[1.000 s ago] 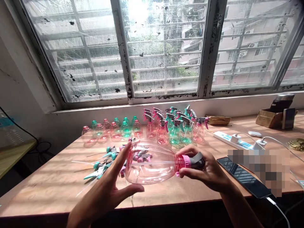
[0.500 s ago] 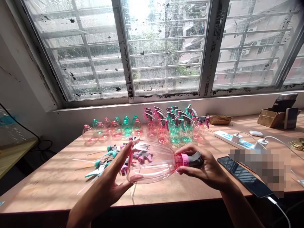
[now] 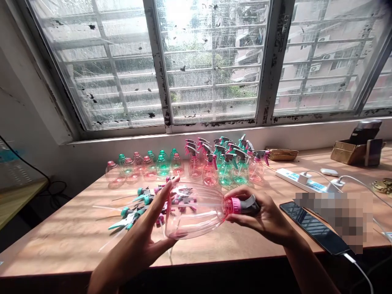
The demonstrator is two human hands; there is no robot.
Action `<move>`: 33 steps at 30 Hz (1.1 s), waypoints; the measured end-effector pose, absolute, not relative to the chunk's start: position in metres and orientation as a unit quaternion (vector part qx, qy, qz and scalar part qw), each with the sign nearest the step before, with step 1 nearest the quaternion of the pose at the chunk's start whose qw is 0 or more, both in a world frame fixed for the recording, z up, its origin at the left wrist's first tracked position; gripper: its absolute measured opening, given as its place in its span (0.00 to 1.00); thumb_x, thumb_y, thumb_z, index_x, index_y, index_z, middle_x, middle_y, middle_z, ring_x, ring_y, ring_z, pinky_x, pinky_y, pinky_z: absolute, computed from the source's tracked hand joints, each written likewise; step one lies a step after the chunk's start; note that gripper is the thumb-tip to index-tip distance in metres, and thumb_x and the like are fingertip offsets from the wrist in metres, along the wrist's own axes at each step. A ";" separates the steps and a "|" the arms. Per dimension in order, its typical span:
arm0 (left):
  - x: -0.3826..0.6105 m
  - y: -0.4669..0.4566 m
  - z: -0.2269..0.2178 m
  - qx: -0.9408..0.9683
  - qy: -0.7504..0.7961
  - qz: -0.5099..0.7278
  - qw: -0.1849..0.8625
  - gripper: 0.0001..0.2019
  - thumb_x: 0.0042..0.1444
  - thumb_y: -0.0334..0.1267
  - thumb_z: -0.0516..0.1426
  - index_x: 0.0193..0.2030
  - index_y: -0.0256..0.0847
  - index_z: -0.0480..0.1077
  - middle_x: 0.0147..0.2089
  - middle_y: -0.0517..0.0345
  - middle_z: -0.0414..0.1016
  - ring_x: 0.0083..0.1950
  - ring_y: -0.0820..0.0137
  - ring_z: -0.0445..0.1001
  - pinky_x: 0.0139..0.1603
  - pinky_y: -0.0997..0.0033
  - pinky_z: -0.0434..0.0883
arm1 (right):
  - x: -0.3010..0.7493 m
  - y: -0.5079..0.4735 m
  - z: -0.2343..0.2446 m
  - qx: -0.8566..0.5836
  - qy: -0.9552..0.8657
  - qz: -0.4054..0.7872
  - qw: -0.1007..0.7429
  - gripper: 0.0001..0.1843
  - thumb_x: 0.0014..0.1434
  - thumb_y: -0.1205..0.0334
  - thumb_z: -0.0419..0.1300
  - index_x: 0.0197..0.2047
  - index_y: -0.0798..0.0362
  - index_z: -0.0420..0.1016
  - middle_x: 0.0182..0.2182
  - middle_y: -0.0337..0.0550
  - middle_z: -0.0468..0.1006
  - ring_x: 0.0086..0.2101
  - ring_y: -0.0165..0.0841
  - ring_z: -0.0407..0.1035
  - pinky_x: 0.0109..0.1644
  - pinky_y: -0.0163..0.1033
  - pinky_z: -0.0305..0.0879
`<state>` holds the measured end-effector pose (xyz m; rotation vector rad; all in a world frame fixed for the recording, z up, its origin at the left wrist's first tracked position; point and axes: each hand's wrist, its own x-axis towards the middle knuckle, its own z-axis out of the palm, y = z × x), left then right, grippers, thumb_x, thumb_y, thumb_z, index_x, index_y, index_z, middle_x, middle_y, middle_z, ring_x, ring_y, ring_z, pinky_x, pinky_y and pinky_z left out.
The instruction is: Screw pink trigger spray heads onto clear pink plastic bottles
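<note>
A clear pink spray bottle (image 3: 196,216) lies sideways in the air between my two hands, above the table's front part. My left hand (image 3: 150,232) grips its wide base, thumb below and fingers above. At the neck, my right hand (image 3: 260,212) is closed around the pink collar and grey spray head (image 3: 240,205). A thin straw runs inside the bottle. Behind and left of it lies a loose pile of pink and teal spray heads (image 3: 147,200) with straws. Bottles without heads (image 3: 149,165) stand farther back, pink and green.
Several bottles with spray heads (image 3: 226,173) stand near the window wall. On the right are a power strip (image 3: 300,179) with plugs, a charging phone (image 3: 315,228), a white case (image 3: 329,172) and a cardboard box (image 3: 347,152). The wooden table (image 3: 76,228) ends at a front edge.
The bottle has turned slightly about its long axis, and its straw now shows more plainly. Both hands keep their hold in nearly the same place.
</note>
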<state>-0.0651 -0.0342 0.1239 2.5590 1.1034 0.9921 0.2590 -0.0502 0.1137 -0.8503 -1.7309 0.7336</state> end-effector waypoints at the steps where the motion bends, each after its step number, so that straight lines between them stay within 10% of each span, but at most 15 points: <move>1: -0.066 -0.034 0.123 0.862 0.373 0.333 0.088 0.46 0.68 0.48 0.60 0.78 0.69 0.29 0.82 0.64 0.38 0.78 0.47 0.48 0.73 0.44 0.60 | 0.259 -0.050 0.114 -0.353 -0.721 0.303 0.514 0.16 0.59 0.58 0.74 0.47 0.49 0.76 0.34 0.39 0.81 0.31 0.33 0.74 0.32 0.33 0.70; 8: -0.065 -0.032 0.124 0.859 0.367 0.335 0.125 0.50 0.61 0.59 0.63 0.79 0.65 0.32 0.82 0.57 0.39 0.79 0.43 0.46 0.74 0.39 0.55 | 0.255 -0.052 0.115 -0.338 -0.719 0.295 0.531 0.14 0.59 0.61 0.73 0.47 0.50 0.76 0.32 0.38 0.80 0.28 0.32 0.74 0.30 0.32 0.71; 17: -0.065 -0.034 0.126 0.864 0.367 0.331 0.094 0.44 0.69 0.44 0.59 0.78 0.66 0.31 0.82 0.62 0.43 0.79 0.49 0.49 0.73 0.49 0.63 | 0.257 -0.052 0.113 -0.329 -0.685 0.300 0.577 0.15 0.55 0.62 0.77 0.43 0.49 0.79 0.29 0.36 0.79 0.25 0.31 0.69 0.27 0.33 0.65; 25: -0.058 -0.034 0.130 0.859 0.356 0.347 0.122 0.55 0.57 0.58 0.66 0.79 0.62 0.32 0.81 0.52 0.45 0.78 0.42 0.48 0.73 0.38 0.56 | 0.258 -0.051 0.114 -0.326 -0.695 0.283 0.575 0.15 0.55 0.63 0.76 0.44 0.48 0.79 0.34 0.37 0.79 0.28 0.31 0.71 0.30 0.33 0.67; 33: -0.058 -0.032 0.127 0.862 0.347 0.357 0.098 0.44 0.69 0.42 0.59 0.78 0.65 0.31 0.82 0.57 0.43 0.79 0.48 0.48 0.73 0.44 0.59 | 0.257 -0.051 0.112 -0.334 -0.686 0.318 0.562 0.14 0.59 0.59 0.73 0.45 0.49 0.77 0.30 0.38 0.79 0.25 0.32 0.69 0.27 0.35 0.63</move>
